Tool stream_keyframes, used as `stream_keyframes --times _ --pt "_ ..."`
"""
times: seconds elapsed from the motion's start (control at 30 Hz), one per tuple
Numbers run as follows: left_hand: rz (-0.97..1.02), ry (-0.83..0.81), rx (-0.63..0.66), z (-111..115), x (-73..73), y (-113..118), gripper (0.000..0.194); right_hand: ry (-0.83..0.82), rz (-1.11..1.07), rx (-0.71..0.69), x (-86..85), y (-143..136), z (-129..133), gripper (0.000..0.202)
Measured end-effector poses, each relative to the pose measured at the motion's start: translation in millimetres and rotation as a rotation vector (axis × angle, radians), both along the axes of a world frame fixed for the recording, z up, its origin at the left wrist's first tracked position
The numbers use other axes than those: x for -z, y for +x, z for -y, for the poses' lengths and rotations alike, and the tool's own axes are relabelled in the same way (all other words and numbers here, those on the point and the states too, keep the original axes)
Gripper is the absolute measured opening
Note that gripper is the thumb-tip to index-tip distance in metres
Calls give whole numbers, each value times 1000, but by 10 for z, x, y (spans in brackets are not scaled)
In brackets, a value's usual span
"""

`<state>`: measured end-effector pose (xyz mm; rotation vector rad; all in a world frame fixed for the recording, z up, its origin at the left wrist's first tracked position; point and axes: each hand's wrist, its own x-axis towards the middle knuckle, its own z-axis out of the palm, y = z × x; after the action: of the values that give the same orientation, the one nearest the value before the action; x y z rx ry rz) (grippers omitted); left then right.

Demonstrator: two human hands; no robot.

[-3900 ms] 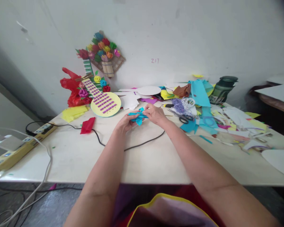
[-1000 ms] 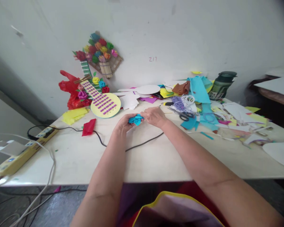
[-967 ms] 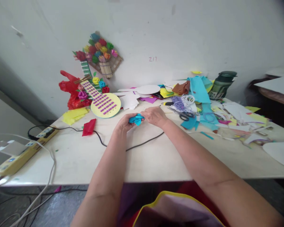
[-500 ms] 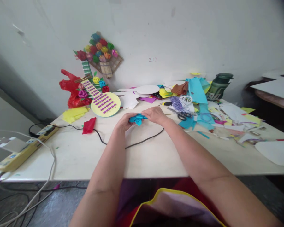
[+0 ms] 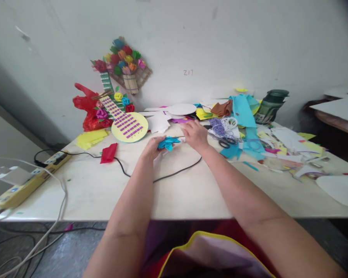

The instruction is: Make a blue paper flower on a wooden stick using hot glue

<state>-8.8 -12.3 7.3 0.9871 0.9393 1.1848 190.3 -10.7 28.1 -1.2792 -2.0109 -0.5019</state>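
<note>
My left hand [image 5: 153, 147] is closed around the base of a blue crepe paper flower [image 5: 169, 143], whose pointed petals spread out to the right. A thin brown stick [image 5: 178, 137] runs from the flower toward my right hand [image 5: 196, 135]. The fingers of my right hand are bent and drawn together at the stick, a short way off the petals; their tips are partly hidden. Behind my right hand lie a bundle of purple and white string [image 5: 220, 126] and dark-handled scissors [image 5: 224, 143].
A yellow paper guitar [image 5: 130, 127] leans at the back left, near red paper [image 5: 108, 153] and a yellow power strip [image 5: 31, 179]. A black cable [image 5: 178, 172] crosses the table before my hands. Paper scraps and a green bottle [image 5: 271, 106] stand right.
My right hand has come away from the blue flower, shifting right and slightly up. More petals and the thin stick now show between the hands. My left hand has stayed put.
</note>
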Motion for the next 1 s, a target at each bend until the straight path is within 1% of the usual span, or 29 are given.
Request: stream_keyframes --times 0.07,0.13,0.17,0.23,0.3,0.37,0.47,0.57,0.63,0.87,0.93,1.0 --pt "33 8 -62 -26 10 -9 13 120 -134 66 12 61 -47 42" --pt "53 40 -124 -54 25 -26 16 127 -227 131 29 110 -84 43" --pt "60 59 -156 -67 32 -36 17 82 -251 165 39 125 -95 41" --pt "70 93 -221 -88 47 -58 20 -74 -256 233 55 136 -99 37" --pt "71 115 -269 -105 62 -77 21 -263 -203 288 55 124 -83 34" --pt "66 127 -291 -119 78 -91 22 -414 -120 335 37 101 -59 33" --pt "57 128 -297 -135 96 -101 25 -587 -28 397 0 64 -38 40" --pt "50 123 -302 -135 97 -101 27 -729 -6 412 -9 28 -40 48" --pt "46 123 -301 -126 92 -97 27 -765 8 401 12 0 -47 51" --pt "47 140 -284 -118 100 -84 31 -783 3 420 118 -84 -63 59" --pt "51 139 -283 -126 104 -85 33 -790 0 419 132 -85 -65 58" --pt "55 140 -290 -127 100 -87 35 -780 2 421 137 -72 -68 54"
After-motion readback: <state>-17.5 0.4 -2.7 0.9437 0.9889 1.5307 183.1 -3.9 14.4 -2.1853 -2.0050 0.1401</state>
